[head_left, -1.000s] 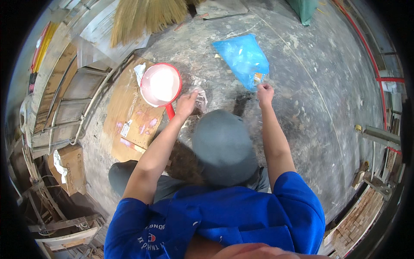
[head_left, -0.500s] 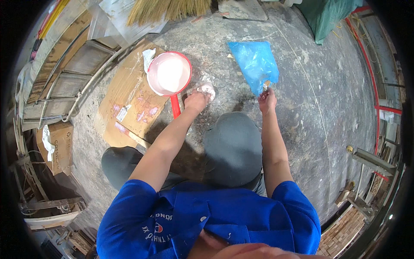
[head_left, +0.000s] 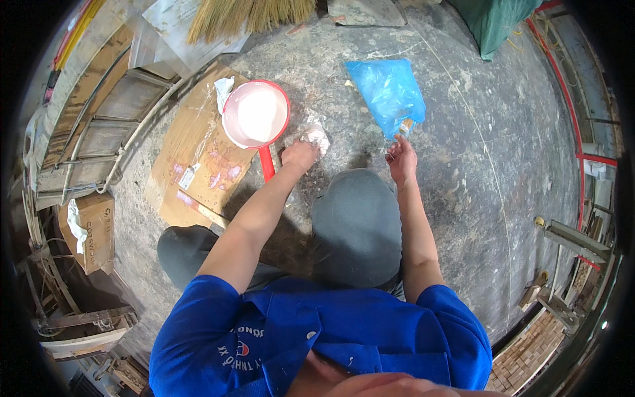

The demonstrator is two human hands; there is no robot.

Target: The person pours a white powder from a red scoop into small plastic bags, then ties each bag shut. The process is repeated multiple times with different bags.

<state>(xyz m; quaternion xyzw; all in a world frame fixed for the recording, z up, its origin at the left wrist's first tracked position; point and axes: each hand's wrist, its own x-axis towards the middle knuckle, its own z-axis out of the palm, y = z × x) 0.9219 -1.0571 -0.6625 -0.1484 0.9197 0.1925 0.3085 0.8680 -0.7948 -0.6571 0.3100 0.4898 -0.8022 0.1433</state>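
Crouching between hands point(head_left: 299, 155), knee point(head_left: 357, 218) blocks floor; broom point(head_left: 251, 14) beyond.

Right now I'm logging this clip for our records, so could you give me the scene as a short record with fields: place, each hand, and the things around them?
Place: rough grey concrete floor, person crouched over it
Left hand: closed on a small crumpled clear bag with white contents
Right hand: fingers pinch something small, too small to tell, by the lower edge of a blue plastic bag
Beside left hand: red ladle with a white inside, resting on flat cardboard
Top edge: straw broom
Left edge: wooden frames
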